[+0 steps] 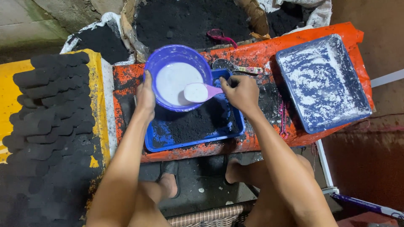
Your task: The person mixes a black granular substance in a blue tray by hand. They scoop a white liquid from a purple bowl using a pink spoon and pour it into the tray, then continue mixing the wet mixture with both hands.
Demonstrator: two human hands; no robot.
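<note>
My left hand (146, 96) grips the rim of a purple bowl (168, 56) filled with white liquid, tilted over a blue tray (191, 141) of black powder. My right hand (240, 92) holds a purple spoon (201, 92) whose scoop carries white liquid, just above the bowl's lower edge. The tray rests on an orange board (248, 56) in front of my knees.
A second blue tray (322, 82) dusted with white powder lies at the right. A metal spoon (235, 66) lies behind my right hand. Rows of black briquettes (50, 109) cover a yellow sheet at the left. Sacks of black powder (189, 19) stand behind the board.
</note>
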